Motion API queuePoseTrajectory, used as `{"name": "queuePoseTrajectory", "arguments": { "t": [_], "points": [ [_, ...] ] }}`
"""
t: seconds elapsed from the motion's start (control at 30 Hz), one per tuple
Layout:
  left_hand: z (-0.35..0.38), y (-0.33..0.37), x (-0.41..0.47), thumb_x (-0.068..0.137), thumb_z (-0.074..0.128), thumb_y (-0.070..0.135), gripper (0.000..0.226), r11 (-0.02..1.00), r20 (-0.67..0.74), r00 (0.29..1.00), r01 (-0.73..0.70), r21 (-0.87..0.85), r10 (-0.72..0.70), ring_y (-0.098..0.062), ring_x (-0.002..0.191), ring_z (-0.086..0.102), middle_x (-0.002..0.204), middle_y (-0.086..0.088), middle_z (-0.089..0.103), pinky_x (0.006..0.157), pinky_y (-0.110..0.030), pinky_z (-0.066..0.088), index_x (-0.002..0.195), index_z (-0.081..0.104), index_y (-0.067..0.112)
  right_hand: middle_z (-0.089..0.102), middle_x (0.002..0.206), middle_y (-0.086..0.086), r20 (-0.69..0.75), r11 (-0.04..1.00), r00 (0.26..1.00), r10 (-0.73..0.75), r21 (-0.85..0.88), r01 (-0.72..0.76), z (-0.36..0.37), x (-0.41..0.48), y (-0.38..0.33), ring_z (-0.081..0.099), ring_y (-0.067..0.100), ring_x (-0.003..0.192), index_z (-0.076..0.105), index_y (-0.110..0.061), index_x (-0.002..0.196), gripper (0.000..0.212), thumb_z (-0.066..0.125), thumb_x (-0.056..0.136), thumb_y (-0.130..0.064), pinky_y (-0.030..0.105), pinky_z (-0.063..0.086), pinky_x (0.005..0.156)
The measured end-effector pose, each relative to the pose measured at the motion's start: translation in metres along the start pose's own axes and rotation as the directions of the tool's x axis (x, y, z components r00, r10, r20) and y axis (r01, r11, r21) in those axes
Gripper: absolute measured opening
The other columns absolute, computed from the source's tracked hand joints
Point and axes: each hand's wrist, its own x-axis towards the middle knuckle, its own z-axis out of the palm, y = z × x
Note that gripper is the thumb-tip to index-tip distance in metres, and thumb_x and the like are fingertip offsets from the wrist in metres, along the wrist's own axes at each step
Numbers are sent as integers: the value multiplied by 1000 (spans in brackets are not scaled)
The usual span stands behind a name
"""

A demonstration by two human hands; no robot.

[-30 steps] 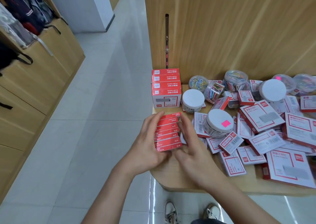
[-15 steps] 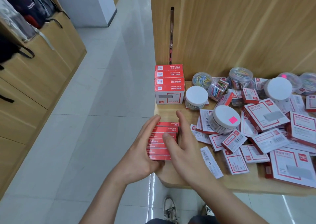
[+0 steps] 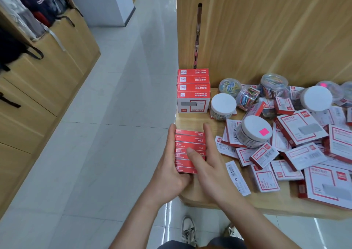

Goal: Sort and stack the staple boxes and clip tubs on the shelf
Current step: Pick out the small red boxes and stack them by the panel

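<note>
— Where is the row of small red boxes (image 3: 190, 146) sitting?

— At the near left corner of the shelf (image 3: 192, 120), though I can't tell whether it's touching the wood. Both hands are clamping it. The left hand (image 3: 167, 165) is cupping the aisle side, and the right hand (image 3: 211, 165) is pressing the other side, with its thumb lying across the tops.

— Which way is it pointing?

— Its long axis is running straight away from the person, toward the stack of bigger boxes (image 3: 193, 90) standing at the back left corner against the wooden wall.

— So the path ahead is what's mattering?

— I'm judging so. Bare shelf is lying between the row and the stack, and both hands are reaching about equally far forward. The white-lidded tub (image 3: 222, 104) is sitting just right of the stack, and the loose heap (image 3: 297, 153) is crowding the right hand's side.
</note>
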Motion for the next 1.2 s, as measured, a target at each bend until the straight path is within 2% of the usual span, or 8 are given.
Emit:
{"name": "queuePoseTrajectory", "arguments": {
  "t": [0.1, 0.3, 0.5, 0.7, 0.83, 0.97, 1.03, 1.2],
  "points": [
    [-4, 5, -3, 80, 69, -3, 109, 998, 1, 1000, -14, 60, 14, 9, 119, 50, 135, 36, 43, 90, -8, 42, 147, -3, 45, 25, 152, -19, 31, 999, 998, -53, -10, 54, -6, -5, -7, 27, -8, 137, 11, -34, 150, 75, 54, 88, -31, 36, 27, 117],
    [-7, 6, -7, 73, 74, 14, 110, 990, 18, 999, -40, 139, 37, -10, 140, 33, 157, 13, 22, 109, -44, 38, 145, 1, 55, 40, 147, -15, 56, 922, 964, -260, -282, 265, -50, -32, -21, 33, -5, 135, 37, -29, 143, 60, 54, 86, -21, 15, 27, 109],
    [-8, 20, -19, 75, 80, 19, 112, 915, -8, 986, -152, 375, 167, 5, 144, 3, 154, 31, -4, 116, -30, 19, 142, -1, 59, 58, 107, -5, 45, 529, 890, -454, -790, 310, -98, -49, -7, 55, 21, 100, 64, -25, 112, 37, 57, 80, -42, 41, 47, 82],
    [15, 58, -38, 78, 58, 0, 51, 691, -137, 783, -434, 578, 606, -12, 120, 49, 133, 2, 52, 101, -15, 34, 127, 59, 17, 64, 100, -7, 170, 203, 916, -363, -945, 256, -101, -67, 16, 52, 24, 85, 66, -28, 101, 49, 54, 67, -61, 38, 45, 66],
    [46, 60, -43, 78, 47, 9, 41, 611, 112, 801, -531, 587, 589, -14, 100, 60, 117, 5, 62, 85, -22, 48, 113, 67, 18, 64, 97, -10, 162, 221, 914, -371, -941, 256, -99, -67, 25, 47, 22, 80, 63, -26, 105, 46, 65, 66, -50, 39, 46, 64],
    [66, 53, -42, 80, 44, 21, 64, 589, 300, 923, -384, 711, 240, -10, 125, 46, 153, 13, 28, 91, -27, 49, 143, 34, 32, 66, 93, -10, 148, 335, 877, -456, -885, 323, -103, -68, 29, 47, 21, 72, 67, -23, 99, 32, 65, 69, -35, 35, 46, 65],
    [71, 46, -42, 82, 49, 25, 69, 583, 292, 937, -349, 734, 193, -7, 123, 47, 154, 21, 18, 83, -26, 51, 144, 23, 38, 66, 83, -12, 151, 382, 857, -492, -848, 368, -109, -68, 29, 43, 19, 67, 68, -22, 92, 23, 62, 72, -31, 30, 42, 65],
    [77, 46, -43, 86, 40, 37, 24, 666, 128, 934, -329, 670, 332, -17, 75, 65, 103, 14, 59, 55, -33, 54, 109, 47, 37, 64, 81, -12, 206, 524, 838, -505, -699, 487, -135, -63, 27, 47, 16, 74, 65, -21, 105, 22, 50, 89, -26, 30, 42, 67]
  ]
}}
